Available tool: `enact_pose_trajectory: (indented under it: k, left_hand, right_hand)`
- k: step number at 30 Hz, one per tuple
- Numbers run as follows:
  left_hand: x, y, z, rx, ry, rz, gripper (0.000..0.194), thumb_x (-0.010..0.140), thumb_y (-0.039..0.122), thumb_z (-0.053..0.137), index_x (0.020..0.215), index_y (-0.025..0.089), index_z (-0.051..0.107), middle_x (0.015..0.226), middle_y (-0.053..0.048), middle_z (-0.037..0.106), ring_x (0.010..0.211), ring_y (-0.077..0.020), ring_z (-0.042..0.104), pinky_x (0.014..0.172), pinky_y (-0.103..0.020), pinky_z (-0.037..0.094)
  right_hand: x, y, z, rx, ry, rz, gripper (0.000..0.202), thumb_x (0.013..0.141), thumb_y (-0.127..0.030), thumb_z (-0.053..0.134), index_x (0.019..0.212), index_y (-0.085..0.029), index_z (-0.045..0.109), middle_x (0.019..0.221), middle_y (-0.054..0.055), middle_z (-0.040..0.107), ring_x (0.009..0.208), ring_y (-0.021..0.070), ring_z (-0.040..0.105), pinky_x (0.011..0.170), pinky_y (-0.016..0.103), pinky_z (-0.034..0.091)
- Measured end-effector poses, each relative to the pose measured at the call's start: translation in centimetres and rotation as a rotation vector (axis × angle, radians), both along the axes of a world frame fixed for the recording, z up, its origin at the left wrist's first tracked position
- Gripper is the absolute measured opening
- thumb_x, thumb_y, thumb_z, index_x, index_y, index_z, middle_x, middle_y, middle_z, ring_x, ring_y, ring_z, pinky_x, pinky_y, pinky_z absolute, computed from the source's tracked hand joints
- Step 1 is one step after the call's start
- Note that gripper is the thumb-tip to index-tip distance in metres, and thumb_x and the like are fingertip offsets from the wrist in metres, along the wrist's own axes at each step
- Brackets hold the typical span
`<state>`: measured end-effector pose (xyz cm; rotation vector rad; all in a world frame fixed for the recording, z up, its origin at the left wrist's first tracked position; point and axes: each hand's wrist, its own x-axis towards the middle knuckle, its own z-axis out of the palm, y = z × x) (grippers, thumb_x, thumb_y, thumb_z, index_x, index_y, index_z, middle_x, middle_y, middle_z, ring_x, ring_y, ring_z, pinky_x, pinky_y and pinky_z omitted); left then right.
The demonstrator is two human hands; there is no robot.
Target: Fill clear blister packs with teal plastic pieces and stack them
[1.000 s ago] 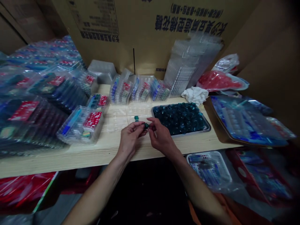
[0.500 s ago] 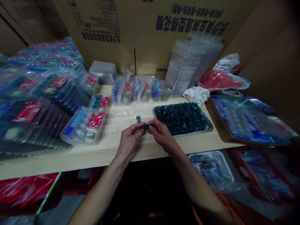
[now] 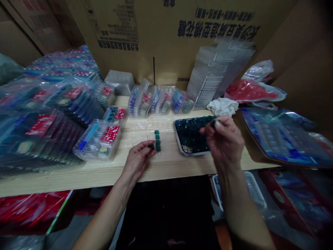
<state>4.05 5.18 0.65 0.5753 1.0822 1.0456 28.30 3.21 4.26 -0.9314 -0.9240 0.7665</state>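
My left hand [image 3: 137, 158] is closed, pinching a dark green candy-like piece [image 3: 151, 147] between thumb and fingertips. Just beside it, a short column of dark green pieces [image 3: 157, 142] sits in one row of a clear plastic blister tray [image 3: 169, 124]. My right hand [image 3: 226, 142] is raised over the right part of a shallow tray [image 3: 191, 153] heaped with glossy dark green pieces [image 3: 192, 130]. Its thumb and fingers pinch another dark piece [image 3: 214, 122], slightly blurred. The hand covers the right end of the heap.
Filled clear packs [image 3: 97, 139] stand in stacks on the left. Smaller packs [image 3: 161, 101] and a tall stack of clear trays [image 3: 208, 76] line the back against a cardboard box [image 3: 156, 41]. A crumpled white cloth [image 3: 222, 106] and a box of blue packets [image 3: 281, 135] lie right.
My hands have parted: the right moved right and up over the heaped tray, the left slightly left. More green pieces now show in the blister tray's row.
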Motion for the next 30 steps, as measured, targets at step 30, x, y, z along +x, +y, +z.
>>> enact_pose_trajectory:
  k: [30]
  left_hand:
    - [0.7,-1.7,0.3,0.523,0.598,-0.211,0.021,0.076,0.028,0.069,0.093,0.018,0.075,0.075,-0.003,0.072,0.067,-0.0149,0.063,0.063,-0.023,0.046]
  right_hand:
    - [-7.9,-0.5,-5.9,-0.393,-0.419,0.530,0.017,0.084,-0.032,0.051,0.072,-0.021,0.048,0.065,-0.003,0.054,0.062,0.0128,0.051,0.061,0.025,0.040]
